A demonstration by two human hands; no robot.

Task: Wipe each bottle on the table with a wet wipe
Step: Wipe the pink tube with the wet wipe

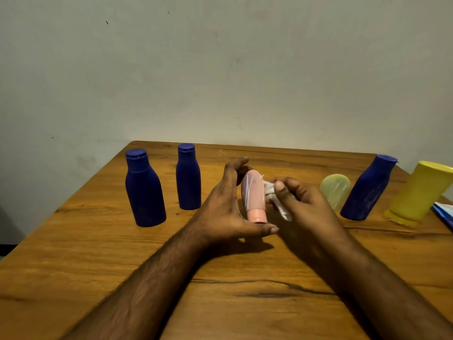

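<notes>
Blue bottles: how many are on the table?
3. Two stand on the left: the nearer blue bottle and, behind it, another. The third stands on the right, between the pale tube and yellow bottle.

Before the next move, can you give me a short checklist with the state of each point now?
1. Left hand holds pink tube: ok.
2. Right hand holds wipe: ok.
3. Wipe touches tube: ok.
4. Tube fully wiped: cannot tell.
5. Other bottles upright, among them the blue bottle: ok.
6. Wipe wet enough: cannot tell.
</notes>
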